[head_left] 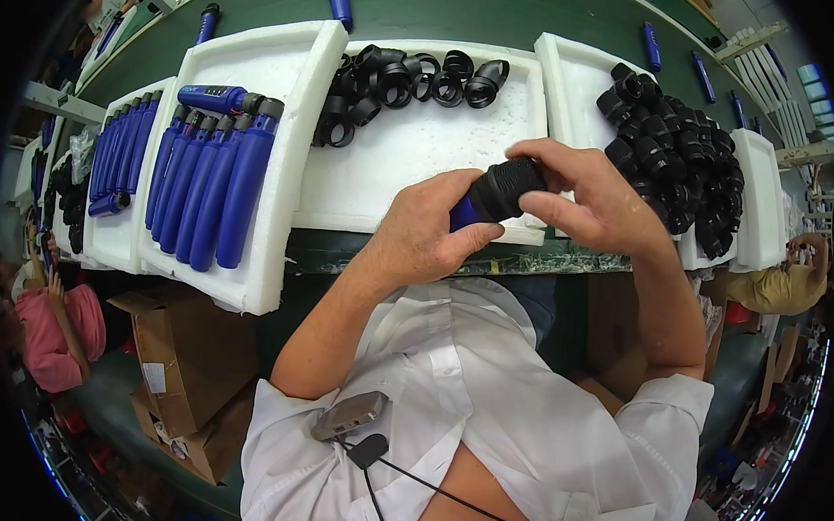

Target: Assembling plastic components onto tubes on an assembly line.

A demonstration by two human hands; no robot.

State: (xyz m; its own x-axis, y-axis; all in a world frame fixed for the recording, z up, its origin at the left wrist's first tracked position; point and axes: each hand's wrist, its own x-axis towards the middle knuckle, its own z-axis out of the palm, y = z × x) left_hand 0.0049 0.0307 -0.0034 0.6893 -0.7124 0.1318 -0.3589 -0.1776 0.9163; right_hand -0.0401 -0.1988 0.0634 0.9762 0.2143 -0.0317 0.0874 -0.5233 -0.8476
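In front of my chest I hold a microphone (506, 189) with a blue handle and a ridged black head, tilted to the right. My left hand (423, 228) is wrapped round the blue handle and covers most of it. The thumb and fingers of my right hand (594, 195) close round the far end of the black head. Beneath them is a white foam tray (405, 174) with loose black rings (394, 85) along its back. To the right, black microphone heads (670, 146) lie piled in another foam tray (571, 76).
At the left, a raised foam tray (307, 127) holds several blue microphone handles (214, 189), one lying across the others. Single handles (651, 46) lie along the green bench (482, 15). Cardboard boxes (195, 360) stand below on the left. Other people (66, 332) sit at both sides.
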